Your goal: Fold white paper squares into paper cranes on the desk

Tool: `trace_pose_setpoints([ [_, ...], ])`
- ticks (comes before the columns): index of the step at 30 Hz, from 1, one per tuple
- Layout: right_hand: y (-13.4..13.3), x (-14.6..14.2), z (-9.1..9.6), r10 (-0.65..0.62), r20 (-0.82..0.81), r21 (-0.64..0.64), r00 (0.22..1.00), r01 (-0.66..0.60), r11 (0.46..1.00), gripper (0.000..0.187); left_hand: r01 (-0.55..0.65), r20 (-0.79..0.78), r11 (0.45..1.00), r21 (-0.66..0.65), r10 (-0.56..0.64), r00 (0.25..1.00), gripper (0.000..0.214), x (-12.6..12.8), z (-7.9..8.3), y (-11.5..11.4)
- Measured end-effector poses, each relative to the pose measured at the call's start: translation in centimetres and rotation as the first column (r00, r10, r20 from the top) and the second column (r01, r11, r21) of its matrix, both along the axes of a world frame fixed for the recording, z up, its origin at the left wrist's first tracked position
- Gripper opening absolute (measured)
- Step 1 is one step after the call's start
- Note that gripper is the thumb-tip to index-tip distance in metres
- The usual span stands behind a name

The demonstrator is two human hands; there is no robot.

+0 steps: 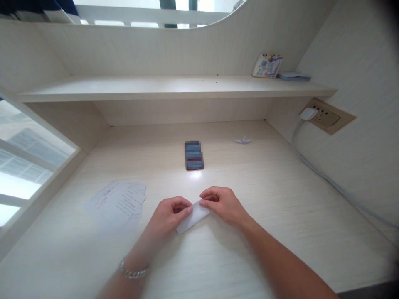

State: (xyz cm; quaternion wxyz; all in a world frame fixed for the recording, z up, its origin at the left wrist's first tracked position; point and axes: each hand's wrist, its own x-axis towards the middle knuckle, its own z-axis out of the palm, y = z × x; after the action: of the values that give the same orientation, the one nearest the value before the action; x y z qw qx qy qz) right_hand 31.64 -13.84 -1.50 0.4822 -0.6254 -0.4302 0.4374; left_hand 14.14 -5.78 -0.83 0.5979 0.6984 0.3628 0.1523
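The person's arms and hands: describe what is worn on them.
Both forearms are bare, with no sleeves in view. The left hand has a silver chain bracelet around its wrist. The right hand wears nothing: no ring, watch or glove shows. The fingers are bare on both hands.

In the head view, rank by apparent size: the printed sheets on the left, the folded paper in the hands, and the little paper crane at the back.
1. Printed sheets, largest.
2. Folded paper, partly covered by both hands.
3. Paper crane, smallest, though it sits farthest from the camera, so its true size is unsure.
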Motion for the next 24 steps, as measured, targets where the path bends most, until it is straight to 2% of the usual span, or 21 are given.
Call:
trace_pose_setpoints([
  [4,-0.2,-0.4,0.3,0.077,0.041,0.016,0.996,-0.078,0.997,0.016,0.048,-0.024,0.995,0.083,-0.046,0.999,0.018,0.4,0.3,-0.5],
  [7,-0.2,-0.8,0.1,0.031,-0.009,0.041,0.999,-0.031,0.999,0.023,-0.026,0.011,0.993,0.119,0.025,1.000,0.019,0.7,0.4,-0.9],
  [10,0.1,-1.0,-0.3,-0.010,-0.070,0.045,0.997,0.013,0.999,0.030,-0.142,0.070,0.987,0.082,0.136,0.988,0.018,0.8,0.1,-1.1],
  [12,0.3,-1.0,-0.6,-0.050,-0.110,0.039,0.993,0.054,0.998,0.027,-0.186,0.098,0.982,0.022,0.183,0.978,0.018,0.9,-0.2,-1.2],
  [17,0.5,-1.0,-0.8,-0.161,-0.184,0.074,0.970,0.177,0.981,0.025,-0.181,0.121,0.981,-0.072,0.189,0.975,0.019,1.0,-0.6,-1.1],
  [21,0.2,-1.2,-0.4,-0.110,-0.138,0.111,0.984,0.126,0.986,0.021,-0.164,0.123,0.982,-0.093,0.175,0.977,0.019,1.1,-0.5,-1.1],
  [24,0.0,-1.3,-0.2,-0.074,-0.111,0.110,0.991,0.086,0.990,0.020,-0.184,0.113,0.982,-0.050,0.189,0.976,0.020,1.1,-0.5,-1.2],
])
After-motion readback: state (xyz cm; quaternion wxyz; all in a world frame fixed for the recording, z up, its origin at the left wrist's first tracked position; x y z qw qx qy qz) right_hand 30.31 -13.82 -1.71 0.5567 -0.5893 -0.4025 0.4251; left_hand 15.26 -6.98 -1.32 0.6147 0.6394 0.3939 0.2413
